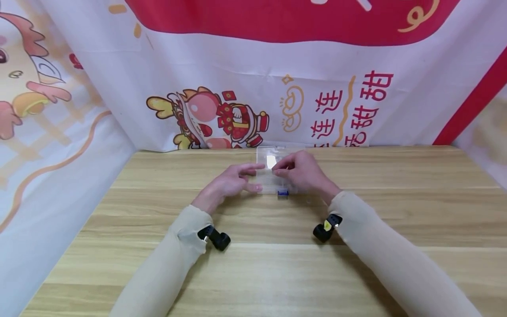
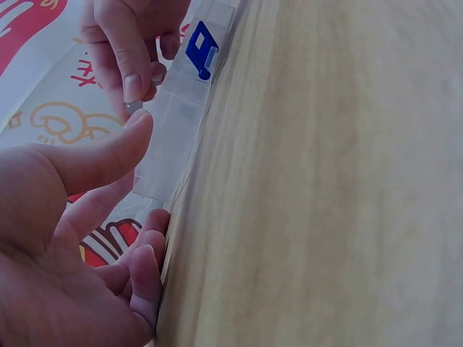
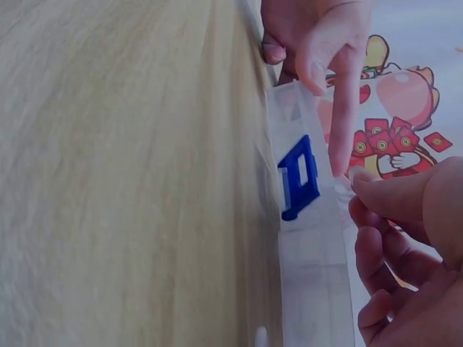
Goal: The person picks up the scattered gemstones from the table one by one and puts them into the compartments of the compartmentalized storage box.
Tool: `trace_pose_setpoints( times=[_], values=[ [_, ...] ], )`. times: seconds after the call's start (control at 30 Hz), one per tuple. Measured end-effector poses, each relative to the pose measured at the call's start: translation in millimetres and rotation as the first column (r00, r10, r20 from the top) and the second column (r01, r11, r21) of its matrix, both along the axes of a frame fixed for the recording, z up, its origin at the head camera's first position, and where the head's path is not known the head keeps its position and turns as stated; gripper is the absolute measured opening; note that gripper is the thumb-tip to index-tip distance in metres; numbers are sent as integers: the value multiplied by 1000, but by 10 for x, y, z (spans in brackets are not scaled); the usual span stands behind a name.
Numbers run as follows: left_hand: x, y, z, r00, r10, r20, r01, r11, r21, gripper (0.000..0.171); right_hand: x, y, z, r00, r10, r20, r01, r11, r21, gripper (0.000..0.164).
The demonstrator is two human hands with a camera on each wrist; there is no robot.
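Note:
A flat, clear plastic box with inner dividers rests at the back of the table. Its blue latch is on the side towards me. My left hand reaches to the left end of the box, thumb and fingers spread and extended, fingertips right at its edge. Over the top of the box, my right hand pinches a small pale piece between thumb and forefinger, its other fingers curled. Most of that piece is hidden by the fingertips, so I cannot tell its kind.
Right behind the box hangs a printed white and red cloth, meeting the table's back edge. More cloth closes off the left side. The wooden table stretches towards me. A small whitish thing shows near the box's front side.

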State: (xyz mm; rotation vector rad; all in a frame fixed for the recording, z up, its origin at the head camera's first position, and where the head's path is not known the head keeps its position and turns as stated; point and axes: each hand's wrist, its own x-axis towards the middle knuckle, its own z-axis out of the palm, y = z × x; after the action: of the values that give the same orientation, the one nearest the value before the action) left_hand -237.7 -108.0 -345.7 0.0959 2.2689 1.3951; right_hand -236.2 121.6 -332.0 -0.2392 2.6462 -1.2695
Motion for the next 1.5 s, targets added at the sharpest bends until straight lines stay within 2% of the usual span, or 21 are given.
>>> trace_pose_setpoints(
  times=[0.5, 0.73, 1.13, 1.5],
  values=[
    [-1, -3, -2, 1000, 1, 5, -1, 1000, 12, 61, -24, -179, -11, 1000, 14, -21, -13, 998, 57, 13],
    [5, -6, -4, 1000, -9, 2, 9, 1000, 24, 63, -52, -215, -7, 1000, -1, -4, 1, 997, 82, 13],
    [-1, -10, -16, 1000, -5, 5, 5, 1000, 21, 65, -39, -267, 33, 995, 49, -83, -35, 985, 167, 13],
    [4, -15, 1, 1000, -22, -13, 22, 1000, 22, 66, -55, -303, 37, 994, 58, -94, -36, 975, 220, 13]
  ],
)
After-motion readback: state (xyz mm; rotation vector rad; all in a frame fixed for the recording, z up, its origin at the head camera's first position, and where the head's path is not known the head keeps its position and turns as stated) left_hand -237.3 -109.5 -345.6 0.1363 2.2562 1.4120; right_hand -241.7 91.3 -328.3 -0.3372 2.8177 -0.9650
